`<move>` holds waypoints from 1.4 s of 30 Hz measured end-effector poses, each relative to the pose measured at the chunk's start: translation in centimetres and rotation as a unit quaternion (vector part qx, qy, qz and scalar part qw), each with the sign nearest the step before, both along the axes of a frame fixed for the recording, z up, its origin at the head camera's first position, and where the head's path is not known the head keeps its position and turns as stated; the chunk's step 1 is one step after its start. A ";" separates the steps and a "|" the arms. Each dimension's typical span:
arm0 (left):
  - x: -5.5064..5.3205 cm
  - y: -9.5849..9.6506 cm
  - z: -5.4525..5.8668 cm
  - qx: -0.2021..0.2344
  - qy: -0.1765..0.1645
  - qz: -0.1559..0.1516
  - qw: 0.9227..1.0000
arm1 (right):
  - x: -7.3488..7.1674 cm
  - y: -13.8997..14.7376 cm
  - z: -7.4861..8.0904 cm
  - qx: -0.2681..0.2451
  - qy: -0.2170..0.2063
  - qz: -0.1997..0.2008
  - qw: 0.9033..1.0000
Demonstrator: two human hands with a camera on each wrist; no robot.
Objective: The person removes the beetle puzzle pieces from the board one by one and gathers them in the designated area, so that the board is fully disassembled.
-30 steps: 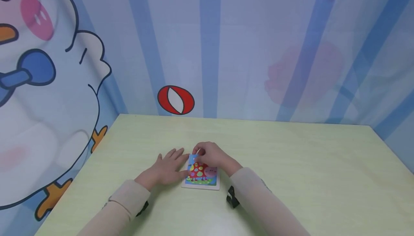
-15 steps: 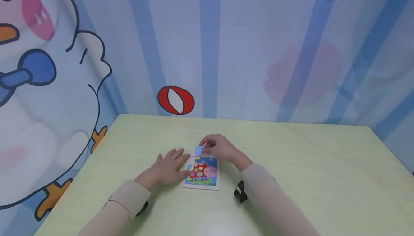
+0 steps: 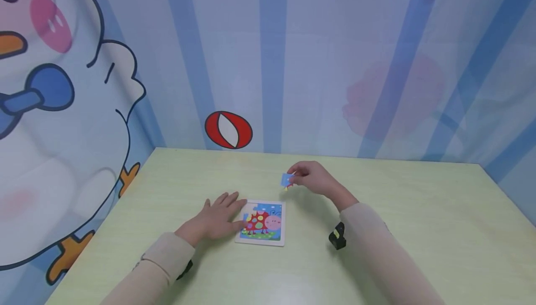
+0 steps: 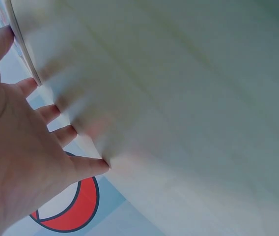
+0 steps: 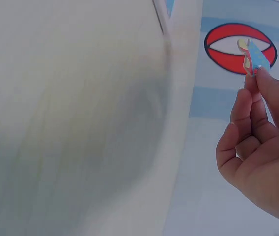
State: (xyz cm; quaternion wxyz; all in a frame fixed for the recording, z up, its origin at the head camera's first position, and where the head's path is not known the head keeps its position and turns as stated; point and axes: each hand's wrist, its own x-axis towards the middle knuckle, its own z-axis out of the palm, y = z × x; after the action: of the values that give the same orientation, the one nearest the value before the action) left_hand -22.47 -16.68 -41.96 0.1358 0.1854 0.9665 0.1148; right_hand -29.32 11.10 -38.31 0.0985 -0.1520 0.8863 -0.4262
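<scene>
A small jigsaw puzzle (image 3: 268, 223) in a white frame lies on the table, picturing a red spotted ladybug with a pink face. Its upper left corner shows a bare, pale gap. My left hand (image 3: 218, 219) lies spread on the table at the puzzle's left side, thumb and a fingertip at the frame's edge. Above and to the right of the puzzle, my right hand (image 3: 316, 179) pinches a light blue puzzle piece (image 3: 287, 180) between thumb and fingers, raised over the table. In the right wrist view the puzzle piece (image 5: 256, 59) is seen almost edge-on at the fingertips.
The pale wooden table (image 3: 418, 221) stretches to both sides and to the back edge. Behind it hangs a blue striped backdrop (image 3: 318, 63) with a printed bird and a red oval shape. A black wrist device (image 3: 337, 236) shows under the right sleeve.
My right hand has drawn the corner piece out of the puzzle and carried it up and to the right, exposing the gap. My left hand has stayed in place.
</scene>
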 end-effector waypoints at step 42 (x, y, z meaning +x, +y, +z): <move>-0.1 -0.1 -0.2 -0.003 -0.006 0.005 1.000 | -1.6 5.2 -3.5 0.061 -0.022 -0.048 0.997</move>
State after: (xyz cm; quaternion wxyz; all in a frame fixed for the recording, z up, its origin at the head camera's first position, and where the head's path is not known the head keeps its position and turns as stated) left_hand -22.59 -16.81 -42.16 0.1417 0.1793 0.9669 0.1133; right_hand -30.95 16.29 -41.80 0.1068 -0.0934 0.9144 -0.3791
